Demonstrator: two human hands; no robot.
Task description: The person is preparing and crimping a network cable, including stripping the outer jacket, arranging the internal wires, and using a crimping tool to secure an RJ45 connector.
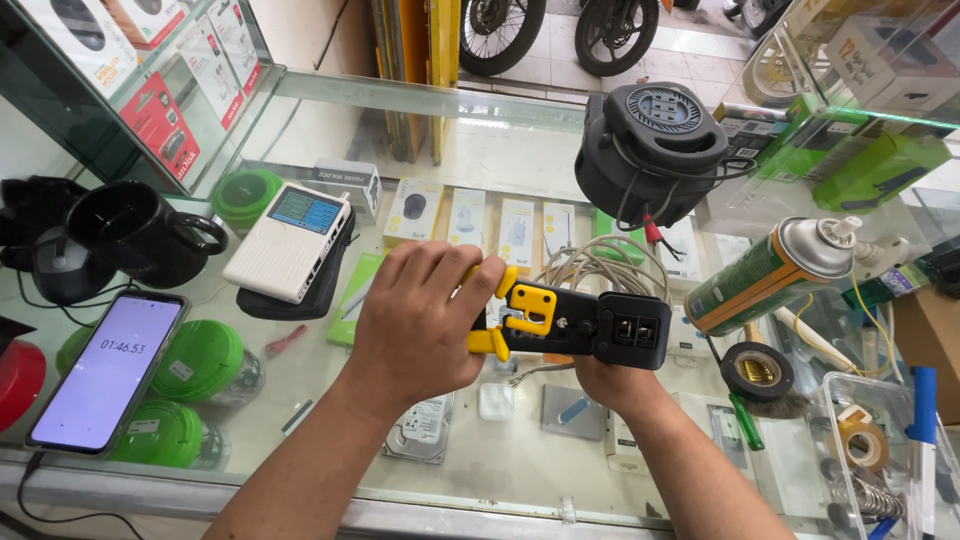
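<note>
Above the glass counter (pixel 300 400), the left hand (pixel 420 320) wraps the yellow handles of a black crimping tool (pixel 585 328), squeezing them. Under the tool's head, the right hand (pixel 610 385) grips it, beside a coiled grey cable (pixel 600 265).

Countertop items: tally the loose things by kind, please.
Crimping tool: 1
Phone: 1
Black mug: 1
Cable tester: 1
Spray can: 1
Black tape roll: 1
Cable reel: 1
Total: 7
</note>
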